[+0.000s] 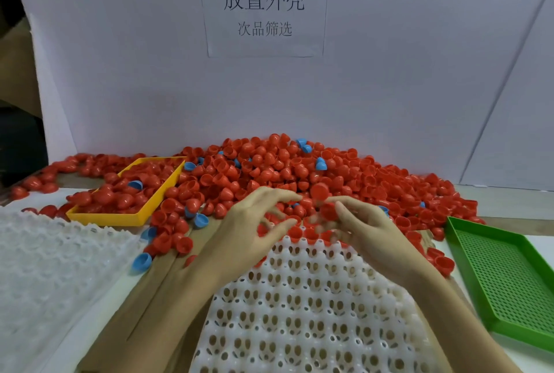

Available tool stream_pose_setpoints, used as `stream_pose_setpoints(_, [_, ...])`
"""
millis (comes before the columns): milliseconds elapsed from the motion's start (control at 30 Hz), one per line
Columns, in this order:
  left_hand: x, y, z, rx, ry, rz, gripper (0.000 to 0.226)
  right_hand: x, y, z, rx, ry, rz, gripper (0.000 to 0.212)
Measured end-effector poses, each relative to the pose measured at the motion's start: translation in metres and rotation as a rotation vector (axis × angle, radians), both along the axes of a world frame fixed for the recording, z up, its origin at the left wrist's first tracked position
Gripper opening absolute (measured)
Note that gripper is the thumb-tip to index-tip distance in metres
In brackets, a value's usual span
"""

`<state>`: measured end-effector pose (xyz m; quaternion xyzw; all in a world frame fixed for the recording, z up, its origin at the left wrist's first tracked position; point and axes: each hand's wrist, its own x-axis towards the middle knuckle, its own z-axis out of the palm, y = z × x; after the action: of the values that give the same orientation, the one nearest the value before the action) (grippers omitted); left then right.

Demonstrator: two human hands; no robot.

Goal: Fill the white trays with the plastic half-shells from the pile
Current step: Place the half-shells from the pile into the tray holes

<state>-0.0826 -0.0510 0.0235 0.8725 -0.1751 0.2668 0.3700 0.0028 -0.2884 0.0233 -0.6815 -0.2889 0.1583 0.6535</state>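
At the far left lies a stack of white trays (57,255), waiting beside the work place, probably as the next ones to fill. Behind it a yellow tray (132,218) holds red shells and one blue shell; what it is for I cannot tell. The big pile of half-shells (269,168) lies against the white back wall (389,88), near enough for both hands to reach.

The left hand (254,222) hovers over the far edge of the white tray (314,312) in the middle, fingers spread and blurred; whether it holds a shell I cannot tell. The right hand (359,222) pinches a red shell (328,211) in its fingertips, just over the far row, where a few red shells already sit. Most holes are not filled yet.

At the right, a green tray (509,276) stands with nothing visible inside.
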Motion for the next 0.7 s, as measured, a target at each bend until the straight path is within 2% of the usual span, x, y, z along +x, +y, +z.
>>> stream_pose_setpoints(100, [-0.004, -0.011, 0.002, 0.020, 0.014, -0.091, 0.038, -0.013, 0.008, -0.001, -0.025, 0.028, 0.117, 0.036])
stream_pose_setpoints(233, [-0.003, -0.017, 0.001, -0.014, -0.015, -0.069, 0.019, -0.019, 0.012, -0.002, -0.065, 0.015, 0.190, 0.041])
stream_pose_setpoints(367, [-0.003, -0.011, 0.000, -0.085, 0.095, -0.032, 0.017, -0.020, 0.011, -0.004, -0.087, 0.029, 0.121, 0.040])
stream_pose_setpoints(500, [-0.007, -0.009, 0.004, -0.127, 0.278, -0.142, 0.030, -0.018, 0.013, -0.004, -0.069, 0.084, 0.084, 0.040])
stream_pose_setpoints(600, [-0.008, -0.011, 0.004, -0.048, 0.273, -0.164, 0.032, -0.018, 0.013, -0.004, -0.083, 0.050, 0.107, 0.043])
stream_pose_setpoints(700, [-0.004, 0.002, 0.002, -0.001, 0.217, -0.041, 0.024, -0.011, 0.007, -0.003, -0.039, 0.070, 0.057, 0.043])
